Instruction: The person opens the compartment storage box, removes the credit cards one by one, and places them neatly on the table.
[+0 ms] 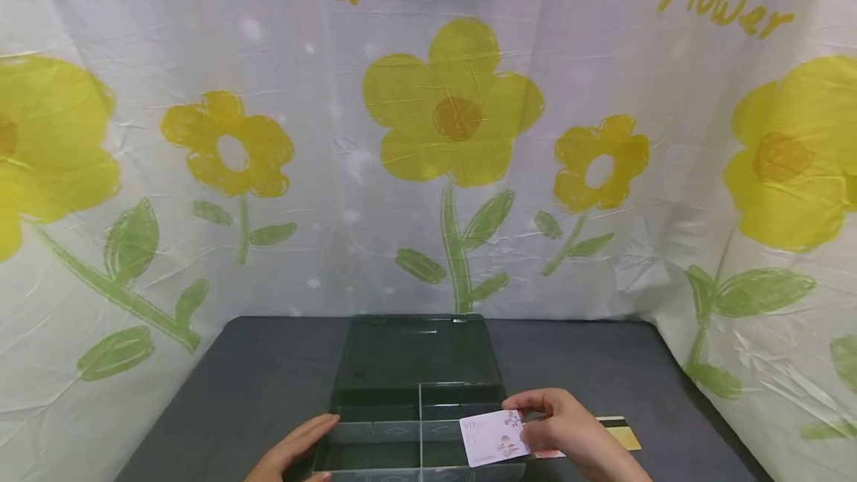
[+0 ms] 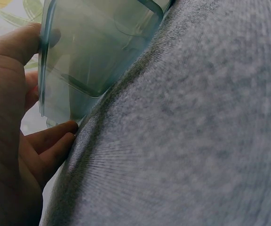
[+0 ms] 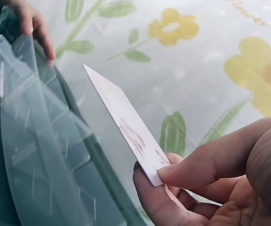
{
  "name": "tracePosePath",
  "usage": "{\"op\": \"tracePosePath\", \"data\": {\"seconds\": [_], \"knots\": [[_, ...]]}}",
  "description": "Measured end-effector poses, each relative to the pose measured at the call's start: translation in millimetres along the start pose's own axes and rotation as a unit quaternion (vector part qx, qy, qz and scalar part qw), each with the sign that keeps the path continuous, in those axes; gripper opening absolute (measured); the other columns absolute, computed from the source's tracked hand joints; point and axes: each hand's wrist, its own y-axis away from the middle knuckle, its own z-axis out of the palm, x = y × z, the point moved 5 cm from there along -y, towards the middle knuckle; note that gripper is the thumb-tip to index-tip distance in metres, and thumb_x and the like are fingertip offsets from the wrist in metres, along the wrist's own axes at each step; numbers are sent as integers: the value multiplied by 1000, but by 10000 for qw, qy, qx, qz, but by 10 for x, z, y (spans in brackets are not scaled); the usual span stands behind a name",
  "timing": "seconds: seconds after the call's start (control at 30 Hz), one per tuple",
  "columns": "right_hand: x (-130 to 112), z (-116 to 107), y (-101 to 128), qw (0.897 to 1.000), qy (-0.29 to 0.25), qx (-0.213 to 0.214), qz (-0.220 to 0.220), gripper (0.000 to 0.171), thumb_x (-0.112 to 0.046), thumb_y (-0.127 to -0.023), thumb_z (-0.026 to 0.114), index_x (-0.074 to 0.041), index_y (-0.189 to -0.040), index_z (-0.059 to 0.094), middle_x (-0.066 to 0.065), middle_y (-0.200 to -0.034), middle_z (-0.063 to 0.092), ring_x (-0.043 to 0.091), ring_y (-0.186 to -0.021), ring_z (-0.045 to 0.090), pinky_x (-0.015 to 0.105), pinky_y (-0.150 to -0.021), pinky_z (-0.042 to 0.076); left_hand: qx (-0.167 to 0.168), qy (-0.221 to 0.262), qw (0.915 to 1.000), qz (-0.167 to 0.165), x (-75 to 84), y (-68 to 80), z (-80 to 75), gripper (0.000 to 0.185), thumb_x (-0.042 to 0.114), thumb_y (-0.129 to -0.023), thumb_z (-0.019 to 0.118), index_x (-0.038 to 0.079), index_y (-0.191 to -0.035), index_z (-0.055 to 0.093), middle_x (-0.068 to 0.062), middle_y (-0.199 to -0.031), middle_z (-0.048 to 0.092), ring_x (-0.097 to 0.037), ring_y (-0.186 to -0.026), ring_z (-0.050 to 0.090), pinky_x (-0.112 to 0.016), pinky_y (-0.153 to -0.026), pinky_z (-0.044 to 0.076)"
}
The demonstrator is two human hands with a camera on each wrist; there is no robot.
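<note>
A pale pink card with "VIP" lettering and flower print is pinched at its edge between the thumb and fingers of my right hand. In the head view it overlaps the front right compartments of a dark green, see-through box. Clear dividers split the box, and its lid lies back, raised away from me. At the box's left side, my left hand grips the wall near the front corner. The left wrist view shows its fingers around the box wall, close to grey fabric.
On the dark grey table, right of the box, lies a gold card with a black stripe, partly behind my right wrist. Beside it another card with red print peeks out. A flower-printed curtain encloses the back and sides.
</note>
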Motion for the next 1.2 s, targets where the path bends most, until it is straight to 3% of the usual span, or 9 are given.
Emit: {"op": "tracePosePath", "data": {"seconds": [0.07,0.2,0.33,0.43,0.57,0.8,0.93,1.2], "knots": [[40,-53,36,9999,23,54,87,44,7,-74,57,8,-118,59,11,-97,62,20,-78,62,34,-66,53,120,-182,9997,134,-16,-17,-4,59,13,-94,59,11,-147,34,-15,-147,35,5,-129,30,-29,-89,44],[117,-165,140,10000,-7,7,6,41,7,-77,56,13,-117,56,11,-94,63,20,-81,61,34,-69,53,255,-266,9989,281,-45,-39,-8,61,14,-90,64,10,-145,38,-14,-145,38,2,-129,32,-28,-91,43],[184,-289,244,9998,57,-136,-94,44,5,-76,56,14,-119,55,11,-96,64,20,-83,60,32,-70,52,160,-178,9991,357,-59,-41,4,61,12,-91,63,8,-145,37,-15,-146,37,2,-130,32,-27,-91,43],[249,-387,303,9998,126,-142,65,43,6,-76,56,12,-118,57,13,-102,66,21,-83,60,32,-70,51,96,-136,9990,425,-53,-35,8,60,11,-92,62,6,-145,36,-16,-146,36,3,-130,31,-27,-91,43],[338,-506,376,9993,154,-127,302,41,6,-77,56,10,-117,59,11,-103,65,22,-82,58,32,-69,49,122,-124,9995,280,-49,-27,-2,60,12,-91,63,8,-145,37,-11,-146,37,4,-129,31,-26,-91,43],[505,-712,465,9976,95,-680,36,36,6,-82,54,18,-116,54,9,-103,64,19,-85,57,29,-71,49,186,-184,9997,9,2,-44,-6,59,12,-92,62,10,-145,38,-8,-146,39,3,-128,33,-29,-91,43],[664,-815,482,9971,239,-719,43,33,6,-83,51,20,-113,52,7,-99,62,20,-86,55,31,-73,47,121,-200,9996,-180,8,-56,-10,58,14,-93,61,12,-145,37,-9,-146,38,2,-127,34,-30,-92,43],[944,-836,398,9963,-72,-829,226,30,4,-79,50,17,-106,54,7,-89,61,19,-80,56,30,-71,47,165,-125,9992,-328,24,-57,-13,57,14,-93,61,12,-145,39,-10,-146,38,1,-128,35,-30,-93,44]]}}
